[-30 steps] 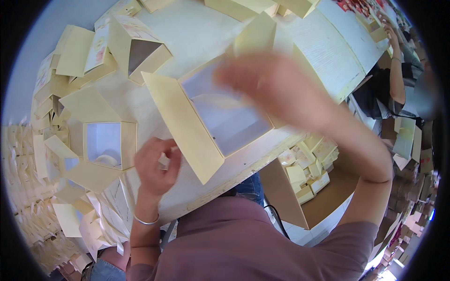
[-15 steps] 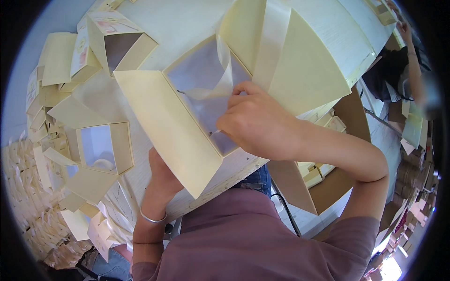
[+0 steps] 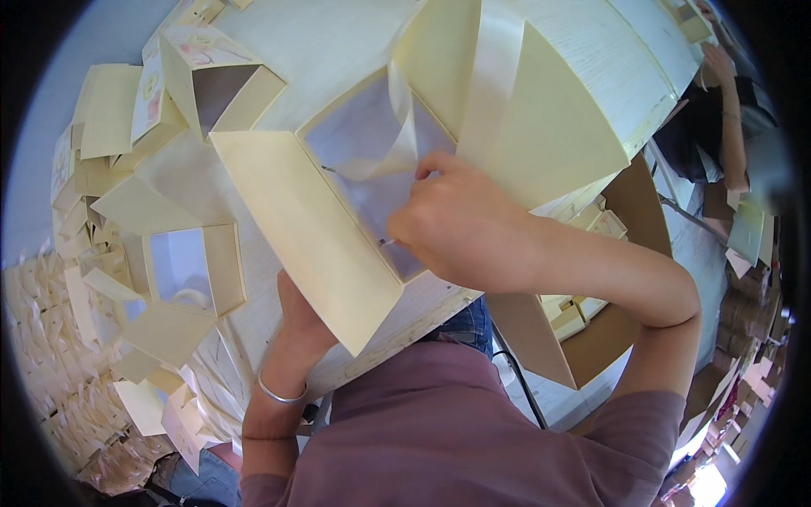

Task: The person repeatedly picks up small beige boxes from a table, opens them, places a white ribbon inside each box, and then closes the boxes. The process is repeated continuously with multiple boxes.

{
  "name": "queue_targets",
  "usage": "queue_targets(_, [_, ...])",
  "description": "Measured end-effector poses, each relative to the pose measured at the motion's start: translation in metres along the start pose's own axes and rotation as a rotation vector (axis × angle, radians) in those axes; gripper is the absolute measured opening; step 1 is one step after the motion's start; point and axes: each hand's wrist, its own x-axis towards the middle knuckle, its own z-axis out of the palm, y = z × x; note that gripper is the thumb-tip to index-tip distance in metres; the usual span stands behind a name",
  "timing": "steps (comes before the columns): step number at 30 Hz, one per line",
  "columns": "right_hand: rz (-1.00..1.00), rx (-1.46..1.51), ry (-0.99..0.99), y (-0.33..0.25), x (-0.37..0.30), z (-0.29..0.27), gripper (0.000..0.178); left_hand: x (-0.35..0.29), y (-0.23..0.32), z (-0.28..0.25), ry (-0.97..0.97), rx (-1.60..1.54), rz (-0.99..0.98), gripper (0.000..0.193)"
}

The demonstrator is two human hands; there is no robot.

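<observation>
An opened cream gift box (image 3: pixel 305 228) with a pale lilac inside stands before me on the white table. Across its large lid flap (image 3: pixel 562 127) runs a wide cream ribbon (image 3: pixel 492 76). A narrower ribbon (image 3: pixel 404 127) hangs into the box, and its dark-tipped end meets the left inner wall. My right hand (image 3: pixel 456 220) reaches inside, closed, with its fingertips at that wall near the front corner. A tiny pale bit shows at those fingertips; what they pinch is mostly hidden. My left hand (image 3: pixel 302 317) is under the left side flap, its fingers out of sight.
Another opened box (image 3: pixel 224 269) sits to the left, with several boxes (image 3: pixel 207 72) with floral panels behind it. At the far left are many ribboned pieces (image 3: pixel 42 338). A brown carton (image 3: pixel 608 342) holding cream boxes stands beside me at right. A co-worker's arm (image 3: pixel 731 110) shows at far right.
My left wrist has shifted slightly right under the flap. My right hand stays at the same inner wall, barely moved. The co-worker's hand at far right has moved.
</observation>
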Motion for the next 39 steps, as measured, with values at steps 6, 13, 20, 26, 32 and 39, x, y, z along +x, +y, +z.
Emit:
queue_targets(6, [-0.015, 0.033, -0.022, -0.001, 0.005, 0.006, 0.008, 0.000, -0.005, 0.005, 0.046, 0.003, 0.053, 0.031])
queue_targets(13, [-0.084, -0.022, 0.097, -0.008, 0.009, 0.004, 0.017, 0.004, 0.001, 0.001, 0.119, -0.086, 0.024, 0.029])
queue_targets(20, [-0.234, -0.319, 0.446, -0.030, -0.034, 0.043, 0.050, -0.029, -0.002, -0.034, 0.702, -0.891, -0.080, 0.016])
queue_targets(26, [0.070, -0.356, 0.459, -0.033, -0.029, 0.043, 0.063, -0.064, 0.022, -0.065, 0.923, -1.138, -0.135, 0.009])
queue_targets(32, [0.026, -0.274, 0.263, -0.038, -0.028, 0.021, 0.071, -0.067, 0.001, -0.038, 0.710, -0.879, -0.343, 0.005])
queue_targets(39, [0.280, 0.933, 0.506, -0.048, 0.041, 0.005, 0.053, -0.056, 0.001, -0.027, 0.613, -0.893, -0.243, 0.001])
